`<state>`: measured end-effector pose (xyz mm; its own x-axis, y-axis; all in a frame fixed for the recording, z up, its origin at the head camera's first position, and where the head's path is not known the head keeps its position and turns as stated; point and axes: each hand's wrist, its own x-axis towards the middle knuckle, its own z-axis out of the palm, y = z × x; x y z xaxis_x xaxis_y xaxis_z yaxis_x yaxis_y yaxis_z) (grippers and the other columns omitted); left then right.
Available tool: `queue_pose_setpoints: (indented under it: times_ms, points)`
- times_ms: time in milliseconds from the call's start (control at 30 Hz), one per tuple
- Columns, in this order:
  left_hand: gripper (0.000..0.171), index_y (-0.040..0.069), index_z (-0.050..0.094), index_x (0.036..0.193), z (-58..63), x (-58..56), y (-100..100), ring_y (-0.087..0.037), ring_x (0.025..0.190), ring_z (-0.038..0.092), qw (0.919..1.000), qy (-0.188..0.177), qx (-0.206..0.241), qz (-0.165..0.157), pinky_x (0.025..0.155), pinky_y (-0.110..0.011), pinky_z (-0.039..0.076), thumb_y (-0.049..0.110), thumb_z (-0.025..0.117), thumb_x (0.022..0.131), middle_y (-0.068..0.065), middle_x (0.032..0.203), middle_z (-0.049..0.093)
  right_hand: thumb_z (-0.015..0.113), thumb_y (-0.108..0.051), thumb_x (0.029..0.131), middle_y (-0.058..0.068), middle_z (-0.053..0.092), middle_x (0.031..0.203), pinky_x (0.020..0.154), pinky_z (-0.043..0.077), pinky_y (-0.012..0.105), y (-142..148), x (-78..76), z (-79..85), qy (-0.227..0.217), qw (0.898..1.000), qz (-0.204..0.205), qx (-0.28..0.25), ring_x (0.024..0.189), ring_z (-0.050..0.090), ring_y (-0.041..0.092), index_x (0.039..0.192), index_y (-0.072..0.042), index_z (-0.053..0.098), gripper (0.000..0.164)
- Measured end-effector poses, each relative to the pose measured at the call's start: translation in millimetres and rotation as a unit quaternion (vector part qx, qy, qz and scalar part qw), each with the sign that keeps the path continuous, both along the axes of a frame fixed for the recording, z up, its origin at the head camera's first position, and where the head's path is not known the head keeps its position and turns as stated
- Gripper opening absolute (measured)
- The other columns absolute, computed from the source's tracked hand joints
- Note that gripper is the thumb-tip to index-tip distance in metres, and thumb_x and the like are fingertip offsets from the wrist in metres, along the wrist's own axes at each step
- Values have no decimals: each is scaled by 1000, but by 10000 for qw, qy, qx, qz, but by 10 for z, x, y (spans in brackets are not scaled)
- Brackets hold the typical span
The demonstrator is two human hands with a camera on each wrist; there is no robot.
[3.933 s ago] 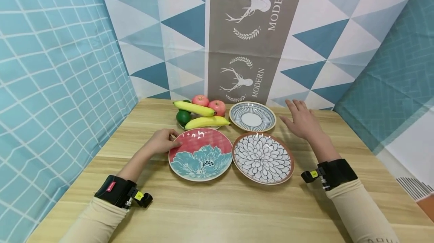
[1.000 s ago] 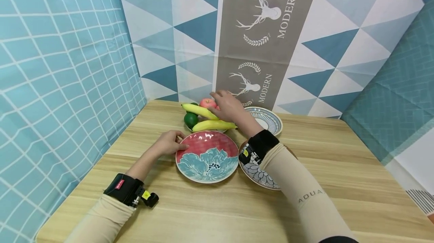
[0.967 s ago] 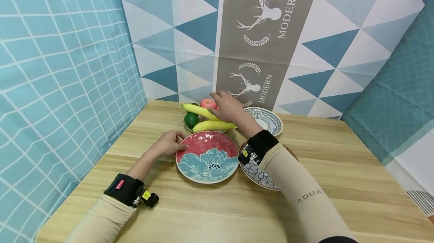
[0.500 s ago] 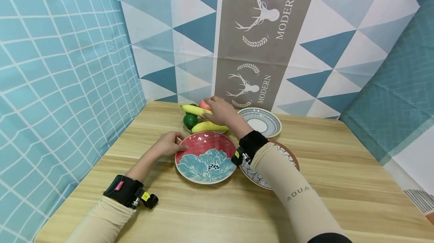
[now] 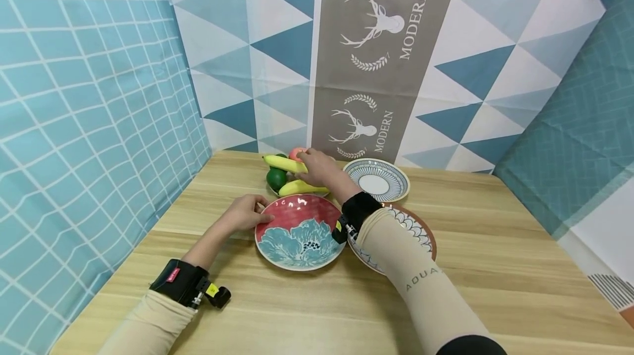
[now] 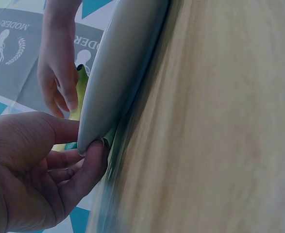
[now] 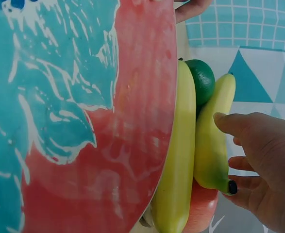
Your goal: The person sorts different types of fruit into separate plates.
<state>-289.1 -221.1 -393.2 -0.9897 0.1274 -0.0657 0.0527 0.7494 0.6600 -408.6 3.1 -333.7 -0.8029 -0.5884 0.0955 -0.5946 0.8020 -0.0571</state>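
Steady the plate [image 5: 299,234], edge-pinched in the left hand [image 5: 245,213], and gently lift the back banana [image 7: 212,138], gripped between thumb and fingers of the right hand [image 7: 273,160], off the fruit [image 7: 204,77] just behind.

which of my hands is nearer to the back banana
Right. The right hand is at the stem end of the back banana. The left hand is farther off, toward the person, pinching the edge of the red plate.
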Motion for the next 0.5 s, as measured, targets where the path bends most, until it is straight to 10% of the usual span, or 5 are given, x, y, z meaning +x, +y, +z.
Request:
queue_pose_setpoints:
  times_ms: [500]
  points:
    - [31,3,71,119,-1,3,11,-21,80,57,10000,-18,0,87,66,-29,47,23,79,96,-8,90,63,71,-31,104,15,56,139,99,52,43,-150,-22,-94,122,9999,39,36,122,60,31,154,-12,51,57]
